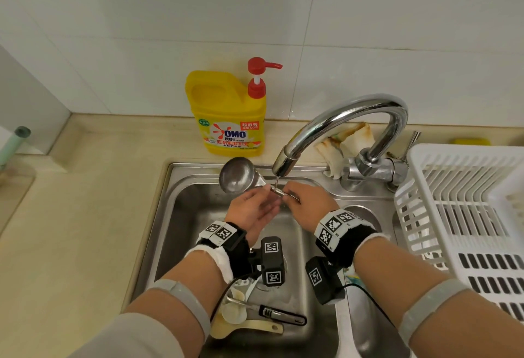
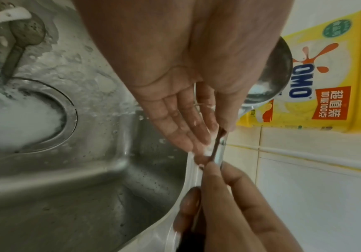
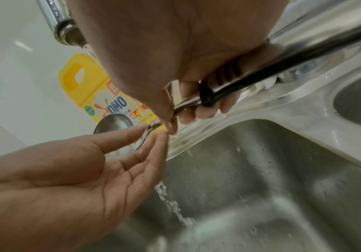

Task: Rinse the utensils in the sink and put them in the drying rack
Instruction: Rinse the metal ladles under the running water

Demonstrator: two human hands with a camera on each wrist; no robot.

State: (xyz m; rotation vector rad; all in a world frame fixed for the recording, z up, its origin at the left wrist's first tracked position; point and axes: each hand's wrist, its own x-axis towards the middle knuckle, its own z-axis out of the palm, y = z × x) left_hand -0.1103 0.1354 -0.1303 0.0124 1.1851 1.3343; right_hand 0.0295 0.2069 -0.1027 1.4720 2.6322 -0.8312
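Steel ladle point(image 1: 236, 175) sits under the faucet point(image 1: 283, 163) stream so water sheets off; my right hand point(image 1: 307, 201) grips its handle, my left hand point(image 1: 251, 210) lies flat-fingered, rubbing the shaft over the sink point(image 1: 170, 215).

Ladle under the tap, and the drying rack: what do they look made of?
Ladle: bowl and shaft look like polished stainless steel, mirror-bright; the grip held by the right hand looks like black plastic, though I cannot be sure. Drying rack: white moulded plastic by the look, matte, with slotted walls.
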